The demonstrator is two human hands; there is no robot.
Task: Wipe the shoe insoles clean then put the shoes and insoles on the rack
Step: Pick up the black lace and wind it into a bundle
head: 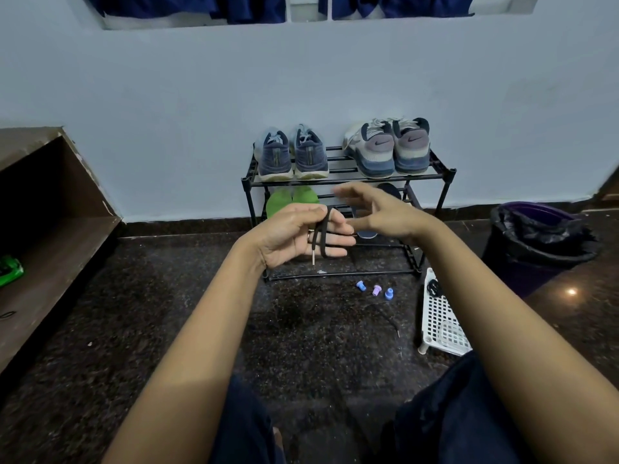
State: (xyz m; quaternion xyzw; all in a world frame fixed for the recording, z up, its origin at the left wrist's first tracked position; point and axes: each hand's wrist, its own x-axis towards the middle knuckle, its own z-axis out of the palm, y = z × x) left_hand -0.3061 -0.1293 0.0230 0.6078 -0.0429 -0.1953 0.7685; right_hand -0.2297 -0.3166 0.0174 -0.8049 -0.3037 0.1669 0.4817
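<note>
Insoles (288, 202) lay on rack (250, 202), 12 o'clock from left hand (291, 236), which pinched lace (324, 239) running 12-to-6; right hand (378, 212), released, hovered at 3 o'clock.

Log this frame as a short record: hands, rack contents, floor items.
left hand: holds black shoelace looped round its fingers, thumb on it
right hand: beside the left, blurred; grip unclear
top shelf of rack: blue pair at left, grey pair at right
middle shelf: green insoles; dark insole partly hidden behind the hands
floor: three small plastic pegs, white basket, lined bin
</note>
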